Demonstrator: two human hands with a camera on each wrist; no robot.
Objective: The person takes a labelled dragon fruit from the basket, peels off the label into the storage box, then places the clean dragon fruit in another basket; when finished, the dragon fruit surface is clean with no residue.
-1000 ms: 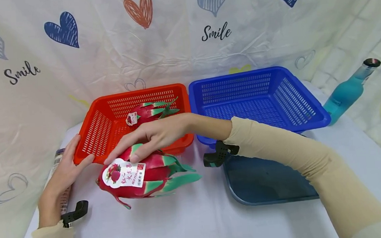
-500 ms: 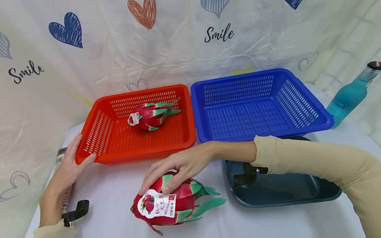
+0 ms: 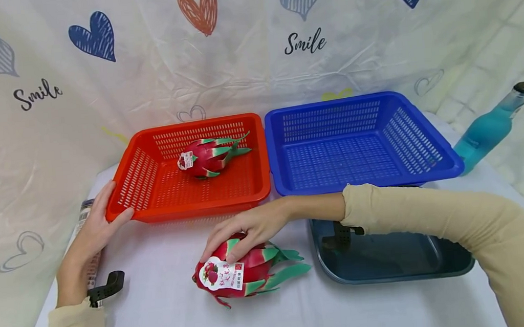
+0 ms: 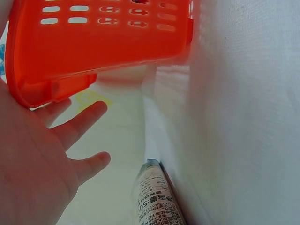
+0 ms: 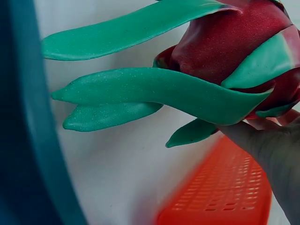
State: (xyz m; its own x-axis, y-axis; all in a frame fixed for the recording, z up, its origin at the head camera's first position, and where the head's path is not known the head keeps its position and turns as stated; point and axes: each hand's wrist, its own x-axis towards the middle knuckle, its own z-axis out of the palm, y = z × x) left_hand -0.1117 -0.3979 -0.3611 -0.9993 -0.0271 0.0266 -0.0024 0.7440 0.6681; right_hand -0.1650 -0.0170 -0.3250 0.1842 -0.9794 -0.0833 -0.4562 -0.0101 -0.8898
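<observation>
Dragon fruit [image 3: 255,273] (stickered), right hand [image 3: 254,223] gripping, red basket [image 3: 196,210] behind

We see a blue basket [image 3: 369,181] with slotted walls near the back of the white-covered table [image 3: 163,315], and just beside its right end a bottle [image 3: 483,135] of turquoise liquid with a dark cap. In front of the basket we find a dark tray [image 3: 389,260] with rounded corners. At the table's left edge is a container [image 4: 158,199] covered in small print, perhaps a bottle, though it is partly hidden. Behind everything we see a pale backdrop [image 3: 145,85] printed with hearts [image 3: 199,12] and "Smile" lettering [image 3: 305,42].
</observation>
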